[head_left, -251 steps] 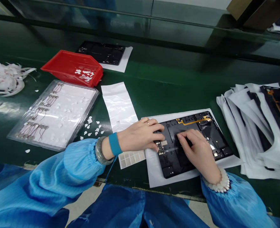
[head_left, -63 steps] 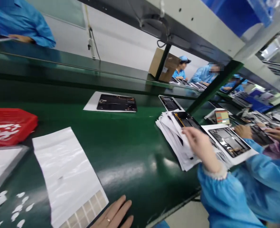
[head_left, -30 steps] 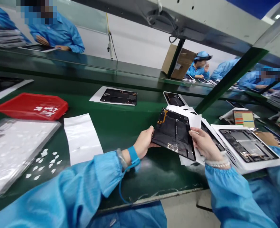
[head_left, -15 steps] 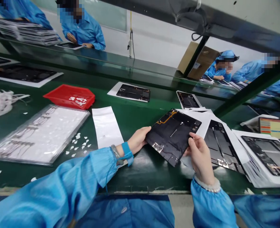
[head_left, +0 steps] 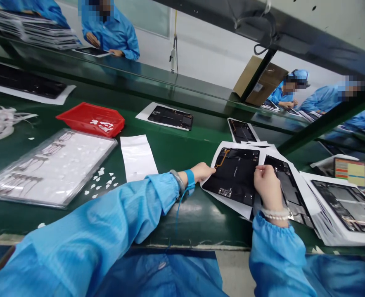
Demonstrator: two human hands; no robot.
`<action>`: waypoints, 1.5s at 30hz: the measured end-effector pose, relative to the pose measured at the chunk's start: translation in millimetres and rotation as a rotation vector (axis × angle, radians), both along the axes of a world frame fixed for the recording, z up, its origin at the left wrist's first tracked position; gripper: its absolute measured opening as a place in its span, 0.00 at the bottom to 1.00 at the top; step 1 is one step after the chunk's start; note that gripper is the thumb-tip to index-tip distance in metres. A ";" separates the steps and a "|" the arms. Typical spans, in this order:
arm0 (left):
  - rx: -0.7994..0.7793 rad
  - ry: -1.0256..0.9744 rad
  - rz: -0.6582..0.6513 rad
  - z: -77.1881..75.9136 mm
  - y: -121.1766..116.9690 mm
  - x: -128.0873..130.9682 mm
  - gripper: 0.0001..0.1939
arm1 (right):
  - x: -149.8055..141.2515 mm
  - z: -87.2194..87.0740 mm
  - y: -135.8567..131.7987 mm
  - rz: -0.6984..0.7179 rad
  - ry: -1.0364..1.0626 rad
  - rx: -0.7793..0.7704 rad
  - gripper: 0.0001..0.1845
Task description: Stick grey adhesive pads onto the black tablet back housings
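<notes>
A black tablet housing [head_left: 238, 175] with an orange flex cable near its top left lies on, or just over, a white paper sheet [head_left: 221, 150] in front of me. My left hand [head_left: 202, 172] pinches its left edge, fingertips close to the orange cable. On the opposite side, my right hand [head_left: 267, 185] has its fingers curled closed at the right edge; the fingertips are partly hidden. Another open tablet housing [head_left: 289, 187] sits on papers just behind my right hand.
Papers with a further tablet housing [head_left: 346, 204] are stacked at the right. Leftward are a red bin [head_left: 92, 117] of white bits, a clear-sleeved sheet [head_left: 55, 169] with thin wires, scattered white tabs and a white paper [head_left: 138, 156]. A slanted green post [head_left: 321, 117] rises at the right.
The housing was held tilted in the air and has come down flat over the white sheet, slightly to the right. Both hands moved right with it.
</notes>
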State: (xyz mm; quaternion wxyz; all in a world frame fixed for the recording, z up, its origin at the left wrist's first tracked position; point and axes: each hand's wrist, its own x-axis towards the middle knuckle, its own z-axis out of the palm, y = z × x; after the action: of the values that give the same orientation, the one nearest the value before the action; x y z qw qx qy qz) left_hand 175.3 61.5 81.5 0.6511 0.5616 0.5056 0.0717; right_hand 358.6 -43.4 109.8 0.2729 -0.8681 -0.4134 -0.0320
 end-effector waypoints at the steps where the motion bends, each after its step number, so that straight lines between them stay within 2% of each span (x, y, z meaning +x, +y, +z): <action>1: 0.012 0.027 -0.026 -0.1 1.3 0.4 0.17 | -3.4 1.1 -2.3 0.003 -0.009 -0.002 0.14; 6: 0.075 0.074 -0.115 0.7 3.8 -4.2 0.17 | -5.3 4.0 -16.4 0.057 0.034 0.102 0.13; 10: 0.088 0.003 -0.131 3.1 2.7 -9.7 0.15 | -4.2 -5.2 -19.6 0.100 0.286 0.273 0.16; 12: 0.078 -0.054 -0.115 4.0 1.9 -14.6 0.12 | -10.7 -8.6 -21.7 0.095 0.346 0.297 0.18; 14: 0.083 -0.109 -0.083 4.4 2.5 -24.4 0.07 | -21.6 -8.0 -30.0 0.108 0.321 0.230 0.19; 16: 0.111 -0.141 -0.042 4.7 6.1 -40.5 0.05 | -32.1 -3.7 -47.3 0.160 0.246 0.097 0.19; 19: 0.168 -0.130 -0.002 6.9 17.5 -73.2 0.06 | -34.6 3.2 -83.2 0.347 0.180 -0.253 0.20; 21: 0.195 -0.103 -0.017 9.5 26.3 -93.7 0.08 | -23.9 4.5 -102.7 0.421 0.169 -0.427 0.22; 22: 0.205 -0.088 -0.035 10.7 30.0 -101.4 0.08 | -15.5 4.1 -108.8 0.398 0.143 -0.450 0.22; 24: 0.228 -0.059 -0.086 12.3 35.2 -109.8 0.07 | 4.2 2.3 -112.9 0.258 0.062 -0.393 0.23; 26: 0.264 -0.031 -0.142 11.8 36.3 -108.6 0.04 | 22.5 0.8 -109.2 0.132 0.007 -0.337 0.23; 28: 0.308 -0.002 -0.196 9.6 33.6 -100.5 0.04 | 33.5 0.6 -102.3 0.070 -0.036 -0.342 0.23; 31: 0.378 0.033 -0.250 7.3 25.1 -85.9 0.07 | 29.1 1.1 -91.8 -0.045 -0.170 -0.398 0.21; 33: 0.437 0.043 -0.246 10.6 19.1 -83.1 0.09 | 12.0 0.5 -84.5 -0.072 -0.262 -0.349 0.21; 35: 0.524 0.043 -0.201 20.0 13.4 -92.5 0.08 | -12.5 -1.5 -76.6 0.044 -0.244 -0.262 0.22; 38: 0.691 0.041 -0.109 40.1 0.0 -133.8 0.18 | -50.3 -5.8 -63.7 0.386 -0.038 -0.227 0.22; 40: 0.806 0.061 -0.075 48.0 -15.5 -171.3 0.12 | -71.0 -8.3 -53.9 0.594 0.058 -0.220 0.21; 42: 1.053 0.157 -0.060 44.3 -34.6 -203.6 0.12 | -89.2 -9.7 -42.7 0.765 0.111 -0.227 0.21; 45: 1.215 0.209 -0.273 17.9 -60.6 -223.8 0.14 | -117.8 -9.7 -24.5 0.957 0.153 -0.318 0.21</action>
State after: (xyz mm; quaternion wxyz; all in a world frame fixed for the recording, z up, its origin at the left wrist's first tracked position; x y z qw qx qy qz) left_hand -48.5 0.9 99.4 0.1665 0.8945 0.3594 0.2071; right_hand 240.8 -67.9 100.1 0.1511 -0.6121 -0.7433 0.2236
